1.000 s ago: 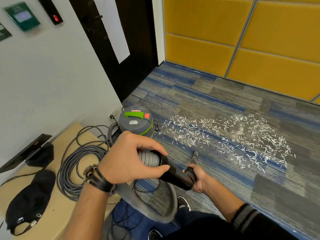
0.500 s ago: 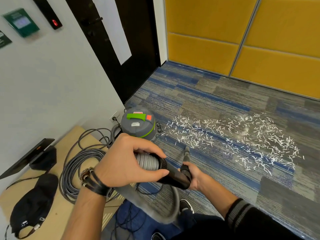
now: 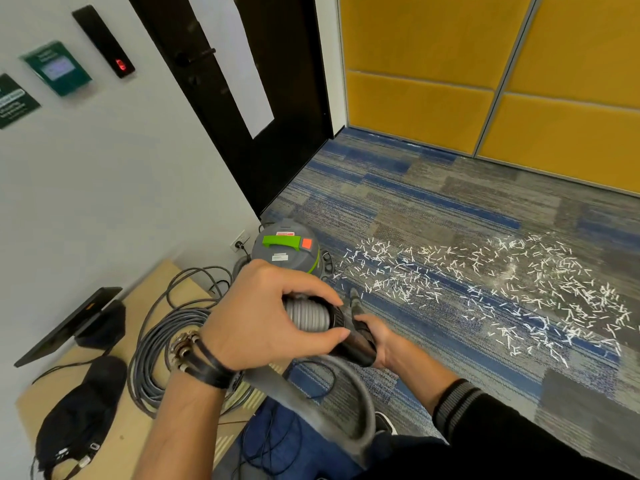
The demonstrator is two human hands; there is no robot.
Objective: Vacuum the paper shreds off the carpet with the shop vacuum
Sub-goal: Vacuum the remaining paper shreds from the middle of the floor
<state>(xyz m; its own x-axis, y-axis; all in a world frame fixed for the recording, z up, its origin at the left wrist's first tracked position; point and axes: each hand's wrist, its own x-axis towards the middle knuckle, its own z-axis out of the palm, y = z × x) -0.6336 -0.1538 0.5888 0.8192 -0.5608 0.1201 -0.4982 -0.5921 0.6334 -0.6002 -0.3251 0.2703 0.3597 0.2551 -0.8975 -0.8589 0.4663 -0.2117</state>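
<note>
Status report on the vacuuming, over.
Left hand grips ribbed hose, right hand grips black wand. Paper shreds spread on carpet, nozzle at their near edge. Cable coil lies aside.

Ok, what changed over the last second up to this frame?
The nozzle swung left across the carpet, toward the vacuum and the left end of the shreds. Nothing was taken up or let go: the left grip holds the ribbed hose and the right grip the black wand, as before. The vacuum and shreds look unmoved.
</note>
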